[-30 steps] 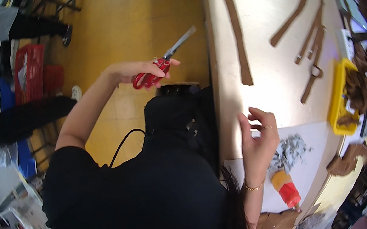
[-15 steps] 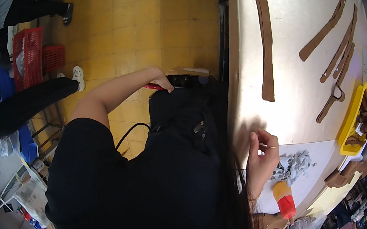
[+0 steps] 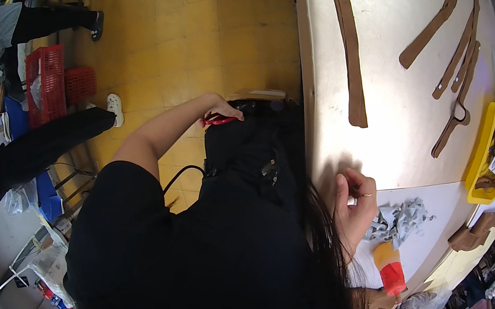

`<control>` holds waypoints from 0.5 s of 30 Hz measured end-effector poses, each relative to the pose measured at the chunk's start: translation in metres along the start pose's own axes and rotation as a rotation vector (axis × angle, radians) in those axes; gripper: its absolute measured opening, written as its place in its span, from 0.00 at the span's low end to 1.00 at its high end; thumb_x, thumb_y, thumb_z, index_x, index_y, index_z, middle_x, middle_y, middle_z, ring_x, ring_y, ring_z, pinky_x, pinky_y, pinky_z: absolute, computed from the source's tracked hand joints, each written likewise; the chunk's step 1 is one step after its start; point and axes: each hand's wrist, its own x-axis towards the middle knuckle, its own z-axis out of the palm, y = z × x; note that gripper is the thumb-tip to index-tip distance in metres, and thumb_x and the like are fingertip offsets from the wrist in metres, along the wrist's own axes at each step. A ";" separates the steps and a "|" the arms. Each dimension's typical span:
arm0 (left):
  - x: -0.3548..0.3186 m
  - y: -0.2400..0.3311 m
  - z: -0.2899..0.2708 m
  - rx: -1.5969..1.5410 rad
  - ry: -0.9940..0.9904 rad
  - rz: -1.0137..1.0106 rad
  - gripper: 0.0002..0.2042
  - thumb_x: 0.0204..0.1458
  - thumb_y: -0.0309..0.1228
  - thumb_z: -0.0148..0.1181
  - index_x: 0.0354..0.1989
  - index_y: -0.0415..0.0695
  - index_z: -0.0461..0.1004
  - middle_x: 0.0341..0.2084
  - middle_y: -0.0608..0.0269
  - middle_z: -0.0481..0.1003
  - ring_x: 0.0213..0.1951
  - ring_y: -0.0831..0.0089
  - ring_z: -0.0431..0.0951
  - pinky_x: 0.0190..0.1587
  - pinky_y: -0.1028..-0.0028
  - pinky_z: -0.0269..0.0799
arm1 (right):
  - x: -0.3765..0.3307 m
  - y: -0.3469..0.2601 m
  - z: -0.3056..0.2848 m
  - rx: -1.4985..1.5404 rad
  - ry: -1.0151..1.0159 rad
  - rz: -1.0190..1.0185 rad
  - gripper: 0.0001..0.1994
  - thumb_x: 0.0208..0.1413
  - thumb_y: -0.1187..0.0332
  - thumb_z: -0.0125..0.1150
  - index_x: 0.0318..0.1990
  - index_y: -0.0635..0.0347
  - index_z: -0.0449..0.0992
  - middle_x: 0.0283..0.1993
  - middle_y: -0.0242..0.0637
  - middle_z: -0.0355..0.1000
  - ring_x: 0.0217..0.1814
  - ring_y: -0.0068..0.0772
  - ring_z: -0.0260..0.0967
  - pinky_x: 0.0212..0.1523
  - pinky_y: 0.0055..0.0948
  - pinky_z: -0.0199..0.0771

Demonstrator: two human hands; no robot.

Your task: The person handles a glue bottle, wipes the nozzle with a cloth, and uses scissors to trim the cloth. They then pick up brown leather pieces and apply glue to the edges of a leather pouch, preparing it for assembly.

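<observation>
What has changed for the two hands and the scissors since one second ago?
The left hand brought the red-handled scissors down from mid-air to the black garment, blades now hidden. The right hand stayed raised at the white table's edge. The brown strips did not move.

red scissors (image 3: 220, 120) | brown strips (image 3: 349, 54) | yellow tray (image 3: 482, 154) | white table (image 3: 386, 145)

Red-handled scissors (image 3: 219, 120) mostly hidden under left hand (image 3: 219, 109); blades unseen.
</observation>
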 end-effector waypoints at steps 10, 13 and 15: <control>0.103 -0.004 0.027 0.071 0.659 0.560 0.24 0.53 0.51 0.52 0.52 0.48 0.74 0.43 0.44 0.76 0.47 0.56 0.77 0.50 0.60 0.71 | -0.002 0.017 -0.002 0.061 0.028 -0.100 0.07 0.52 0.73 0.66 0.37 0.62 0.77 0.30 0.40 0.71 0.29 0.33 0.71 0.31 0.27 0.72; 0.109 0.014 0.029 0.321 0.661 0.312 0.28 0.55 0.57 0.45 0.57 0.51 0.71 0.53 0.52 0.73 0.57 0.54 0.70 0.58 0.61 0.65 | 0.002 0.006 -0.006 0.033 0.033 -0.132 0.07 0.51 0.71 0.66 0.36 0.60 0.77 0.28 0.39 0.71 0.28 0.34 0.70 0.29 0.29 0.71; 0.088 0.030 0.026 0.366 0.627 0.233 0.30 0.56 0.59 0.40 0.60 0.54 0.69 0.58 0.56 0.70 0.60 0.57 0.68 0.61 0.62 0.62 | 0.005 0.006 -0.006 -0.004 0.043 -0.145 0.07 0.50 0.69 0.66 0.35 0.59 0.77 0.28 0.37 0.71 0.28 0.35 0.71 0.30 0.30 0.71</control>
